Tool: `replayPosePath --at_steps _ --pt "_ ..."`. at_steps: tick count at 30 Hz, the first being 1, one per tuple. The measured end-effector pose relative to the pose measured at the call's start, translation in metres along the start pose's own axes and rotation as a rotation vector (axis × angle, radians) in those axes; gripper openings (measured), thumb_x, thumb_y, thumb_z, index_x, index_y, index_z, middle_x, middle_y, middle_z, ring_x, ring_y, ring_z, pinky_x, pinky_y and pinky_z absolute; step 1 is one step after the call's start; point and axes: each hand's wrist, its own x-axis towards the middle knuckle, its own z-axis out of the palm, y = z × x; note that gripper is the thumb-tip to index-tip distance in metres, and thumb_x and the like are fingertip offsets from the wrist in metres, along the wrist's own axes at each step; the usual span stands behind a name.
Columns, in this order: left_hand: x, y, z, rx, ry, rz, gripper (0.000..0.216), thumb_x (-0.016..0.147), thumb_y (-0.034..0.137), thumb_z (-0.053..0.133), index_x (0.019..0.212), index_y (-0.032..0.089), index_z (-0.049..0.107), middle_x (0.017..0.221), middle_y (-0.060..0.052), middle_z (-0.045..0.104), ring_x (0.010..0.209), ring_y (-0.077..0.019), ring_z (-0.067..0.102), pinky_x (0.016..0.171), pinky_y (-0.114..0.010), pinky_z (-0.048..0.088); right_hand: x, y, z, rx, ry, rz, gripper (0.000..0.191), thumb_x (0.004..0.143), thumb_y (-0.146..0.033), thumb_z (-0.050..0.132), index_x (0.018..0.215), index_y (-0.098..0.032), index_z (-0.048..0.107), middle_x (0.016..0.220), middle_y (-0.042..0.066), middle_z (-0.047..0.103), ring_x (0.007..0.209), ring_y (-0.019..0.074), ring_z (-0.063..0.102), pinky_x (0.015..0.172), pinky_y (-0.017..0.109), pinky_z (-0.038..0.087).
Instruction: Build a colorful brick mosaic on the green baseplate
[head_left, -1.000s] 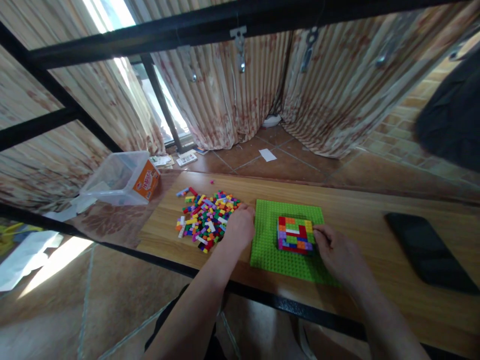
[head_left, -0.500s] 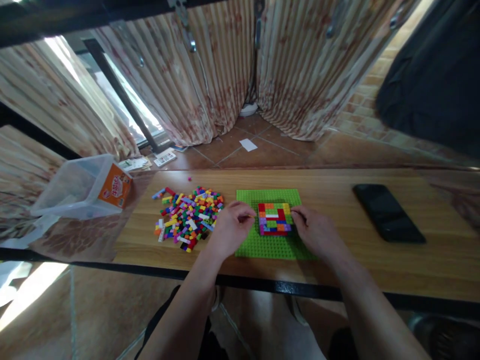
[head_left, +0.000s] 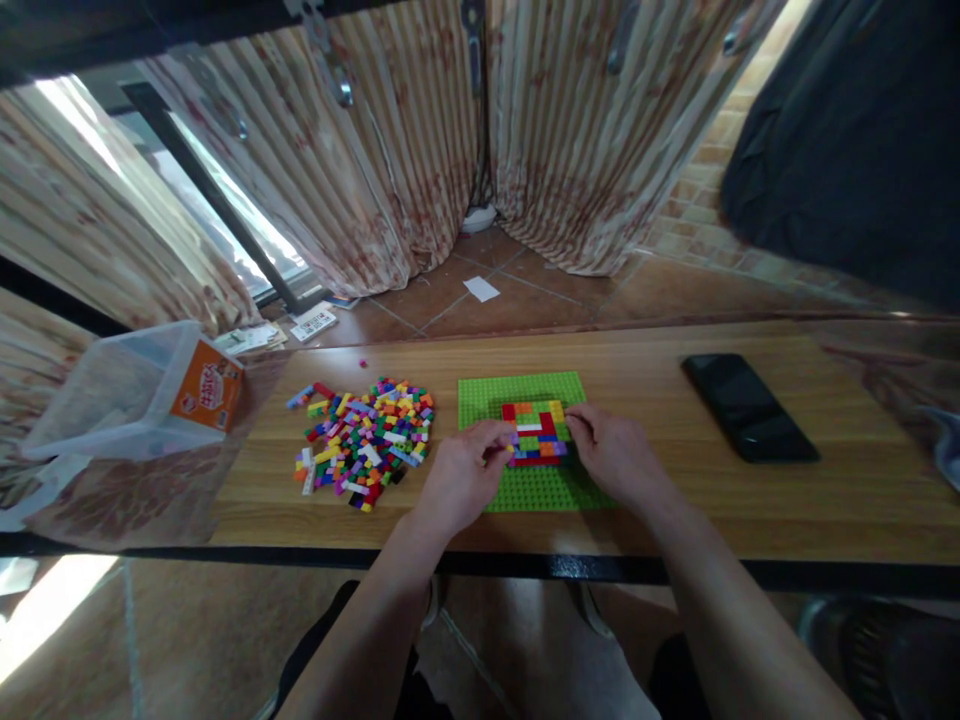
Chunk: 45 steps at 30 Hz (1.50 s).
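Note:
A green baseplate point(head_left: 487, 395) lies on the wooden table point(head_left: 660, 480) and carries a small square block of mixed-colour bricks point(head_left: 534, 420). My left hand point(head_left: 465, 475) is at the block's left side, its fingers pinched against the bricks. My right hand point(head_left: 611, 455) is curled against the block's right side. What either hand pinches is too small to make out. A heap of loose coloured bricks point(head_left: 364, 440) lies to the left of the baseplate.
A black phone point(head_left: 746, 405) lies on the table at the right. A clear plastic tub point(head_left: 135, 390) with an orange label sits at the left end. Curtains hang behind, over a tiled floor. A black table edge runs along the front.
My left hand has left the loose heap and come to the block's left side. My right hand stays at the block. The camera has swung to the right and downward.

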Motion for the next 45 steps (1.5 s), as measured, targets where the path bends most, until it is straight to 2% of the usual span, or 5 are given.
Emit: replayPosePath --at_steps 9,19,32,39,45 --pt "0.004 0.003 0.005 0.116 -0.005 0.025 0.03 0.084 0.008 0.059 0.11 0.023 0.065 0.095 -0.002 0.071 0.089 -0.0165 0.068 0.087 -0.033 0.055 0.0 0.0 -0.001 0.005 -0.008 -0.003 0.029 0.097 -0.028 0.041 0.101 -0.02 0.068 0.092 0.01 0.076 0.079 0.0234 0.069 0.07 0.031 0.043" --pt "0.006 0.001 0.011 0.158 0.058 0.023 0.035 0.083 0.008 0.061 0.114 0.022 0.063 0.092 -0.002 0.07 0.087 -0.0167 0.066 0.083 -0.031 0.053 -0.001 0.0 -0.001 0.013 -0.009 -0.008 0.029 0.097 -0.029 0.04 0.101 -0.02 0.068 0.091 0.009 0.076 0.08 0.0229 0.069 0.07 0.03 0.044" --pt "0.013 0.0 0.016 -0.125 0.095 -0.205 0.031 0.074 0.006 0.067 0.101 0.018 0.057 0.069 0.006 0.057 0.063 -0.0104 0.057 0.063 -0.023 0.044 -0.001 -0.003 0.0 -0.02 -0.017 0.02 0.031 0.098 -0.028 0.039 0.105 -0.018 0.068 0.091 0.011 0.075 0.08 0.0248 0.068 0.069 0.032 0.042" --pt "0.014 -0.003 0.016 -0.15 0.081 -0.208 0.031 0.072 0.006 0.069 0.098 0.018 0.058 0.07 0.007 0.057 0.064 -0.0101 0.056 0.064 -0.023 0.043 -0.001 0.0 0.003 -0.025 -0.007 0.02 0.03 0.098 -0.026 0.04 0.103 -0.017 0.068 0.09 0.011 0.075 0.078 0.0247 0.068 0.07 0.032 0.042" --pt "0.012 -0.01 0.006 -0.296 -0.036 -0.153 0.039 0.071 0.004 0.066 0.106 0.017 0.059 0.074 0.005 0.058 0.069 -0.0112 0.058 0.068 -0.025 0.047 -0.001 0.002 0.003 -0.011 0.002 0.008 0.031 0.098 -0.027 0.039 0.101 -0.017 0.068 0.09 0.011 0.075 0.08 0.0245 0.067 0.072 0.032 0.043"
